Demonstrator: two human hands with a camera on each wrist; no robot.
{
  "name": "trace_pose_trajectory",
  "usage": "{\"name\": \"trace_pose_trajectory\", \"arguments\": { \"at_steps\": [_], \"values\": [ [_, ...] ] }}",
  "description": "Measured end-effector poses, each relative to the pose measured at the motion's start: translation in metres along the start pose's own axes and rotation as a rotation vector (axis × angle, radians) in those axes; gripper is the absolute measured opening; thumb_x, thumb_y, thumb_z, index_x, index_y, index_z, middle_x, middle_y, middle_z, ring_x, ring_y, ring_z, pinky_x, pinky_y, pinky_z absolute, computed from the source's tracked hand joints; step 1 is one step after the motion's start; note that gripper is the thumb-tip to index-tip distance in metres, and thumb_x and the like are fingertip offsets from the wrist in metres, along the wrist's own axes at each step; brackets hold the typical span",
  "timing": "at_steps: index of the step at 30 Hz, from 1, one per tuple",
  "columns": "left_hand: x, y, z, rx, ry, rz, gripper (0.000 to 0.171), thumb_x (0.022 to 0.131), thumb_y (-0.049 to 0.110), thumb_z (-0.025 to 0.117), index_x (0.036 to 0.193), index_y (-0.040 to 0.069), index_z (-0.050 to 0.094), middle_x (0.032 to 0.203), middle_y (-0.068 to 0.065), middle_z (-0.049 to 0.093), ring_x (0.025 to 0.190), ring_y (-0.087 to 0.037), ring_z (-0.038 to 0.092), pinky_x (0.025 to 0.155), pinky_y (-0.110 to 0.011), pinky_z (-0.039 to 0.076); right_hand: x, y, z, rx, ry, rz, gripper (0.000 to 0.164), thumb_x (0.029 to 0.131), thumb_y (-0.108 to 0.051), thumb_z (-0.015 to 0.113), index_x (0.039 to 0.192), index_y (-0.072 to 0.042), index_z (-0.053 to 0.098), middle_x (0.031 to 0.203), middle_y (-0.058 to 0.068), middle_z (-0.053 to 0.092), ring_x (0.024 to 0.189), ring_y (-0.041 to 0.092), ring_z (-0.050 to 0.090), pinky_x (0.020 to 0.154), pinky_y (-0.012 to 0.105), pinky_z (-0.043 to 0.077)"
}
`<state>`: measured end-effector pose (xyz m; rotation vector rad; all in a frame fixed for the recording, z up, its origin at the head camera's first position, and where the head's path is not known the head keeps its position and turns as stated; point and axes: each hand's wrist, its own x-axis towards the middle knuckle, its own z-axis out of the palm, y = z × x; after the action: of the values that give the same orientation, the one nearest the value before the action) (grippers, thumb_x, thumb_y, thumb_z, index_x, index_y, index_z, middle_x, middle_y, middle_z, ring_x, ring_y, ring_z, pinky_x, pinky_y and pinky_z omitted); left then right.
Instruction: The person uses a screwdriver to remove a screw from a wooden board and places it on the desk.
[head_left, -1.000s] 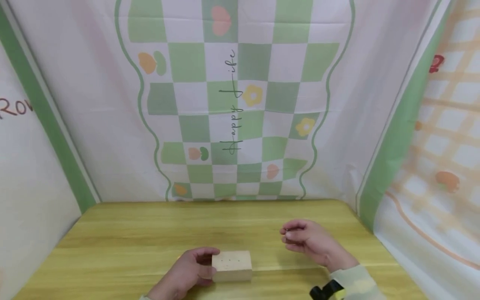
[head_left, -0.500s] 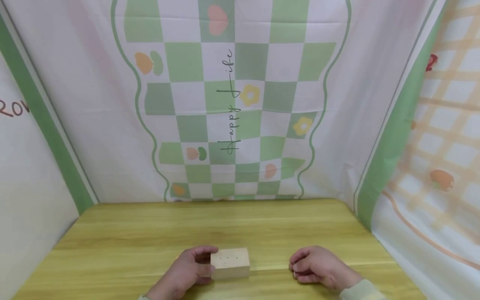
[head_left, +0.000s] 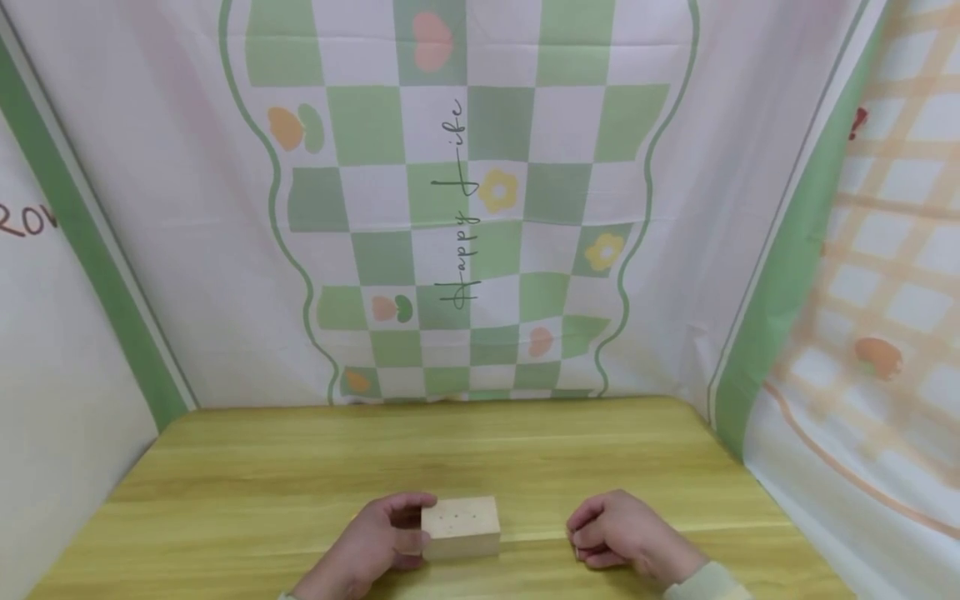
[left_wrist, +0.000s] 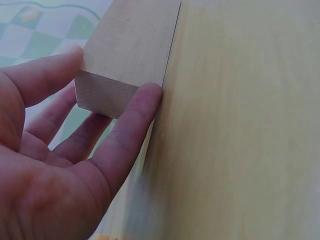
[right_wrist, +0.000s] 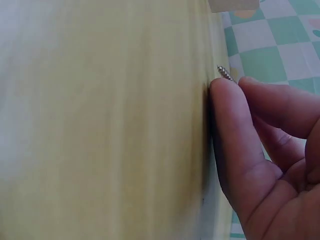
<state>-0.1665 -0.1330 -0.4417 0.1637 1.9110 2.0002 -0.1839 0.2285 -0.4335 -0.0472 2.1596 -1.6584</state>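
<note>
A pale wooden block [head_left: 461, 518] with several small dark holes in its top lies on the table. My left hand [head_left: 371, 537] grips its left end, thumb on the near side and fingers on the far side. In the left wrist view the fingertips touch the end of the block [left_wrist: 127, 42]. To the right of the block, my right hand [head_left: 622, 537] is low at the table. It pinches a small metal screw [right_wrist: 226, 73] between thumb and finger; the threaded tip sticks out and the rest is hidden by the fingers.
The yellow wood-grain table [head_left: 300, 467] ends at a hanging cloth [head_left: 502, 250] with green checks. More cloth [head_left: 862, 333] hangs at the right side. A small orange thing [left_wrist: 106, 237], too cut off to identify, shows at the bottom of the left wrist view.
My right hand has come down and nearer from above the table, then shifted slightly left towards the block. The left hand keeps its hold on the block.
</note>
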Motion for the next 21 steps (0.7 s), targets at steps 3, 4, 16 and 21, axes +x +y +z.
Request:
{"name": "trace_pose_trajectory", "arguments": {
  "at_steps": [3, 4, 16, 21],
  "values": [
    [0.0002, -0.0004, -0.0009, -0.005, -0.005, -0.001, 0.048, 0.087, -0.007, 0.068, 0.133, -0.002, 0.058, 0.119, -0.014, 0.060, 0.098, -0.027, 0.062, 0.077, -0.046, 0.058, 0.0000, 0.0016, 0.0023, -0.037, 0.015, -0.016, 0.017, 0.083, 0.007, 0.071, 0.099, 0.009, 0.067, 0.083, 0.017, 0.068, 0.067, 0.021, 0.067, 0.062, 0.035, 0.060],
    [0.0003, -0.0002, -0.0012, -0.007, -0.006, -0.003, 0.048, 0.087, -0.007, 0.068, 0.134, -0.002, 0.058, 0.119, -0.014, 0.060, 0.098, -0.027, 0.062, 0.077, -0.046, 0.058, -0.0002, 0.0017, 0.0030, -0.048, 0.022, -0.021, 0.017, 0.082, 0.008, 0.072, 0.099, 0.009, 0.068, 0.083, 0.016, 0.068, 0.067, 0.021, 0.067, 0.062, 0.035, 0.060],
    [-0.0009, 0.0004, -0.0027, -0.005, -0.003, 0.007, 0.047, 0.087, -0.007, 0.069, 0.133, -0.002, 0.058, 0.118, -0.014, 0.061, 0.097, -0.027, 0.062, 0.076, -0.045, 0.059, 0.0028, -0.0012, 0.0091, -0.120, 0.043, -0.028, 0.016, 0.081, 0.007, 0.074, 0.096, 0.006, 0.070, 0.081, 0.009, 0.068, 0.066, 0.020, 0.065, 0.061, 0.035, 0.059],
    [0.0000, -0.0002, -0.0025, 0.003, 0.002, 0.006, 0.048, 0.088, -0.006, 0.069, 0.134, -0.003, 0.057, 0.120, -0.014, 0.060, 0.099, -0.028, 0.062, 0.076, -0.046, 0.059, 0.0022, -0.0014, 0.0091, -0.121, 0.052, -0.026, 0.016, 0.082, 0.006, 0.074, 0.097, 0.006, 0.070, 0.081, 0.009, 0.068, 0.067, 0.021, 0.065, 0.062, 0.036, 0.059]
  ]
}}
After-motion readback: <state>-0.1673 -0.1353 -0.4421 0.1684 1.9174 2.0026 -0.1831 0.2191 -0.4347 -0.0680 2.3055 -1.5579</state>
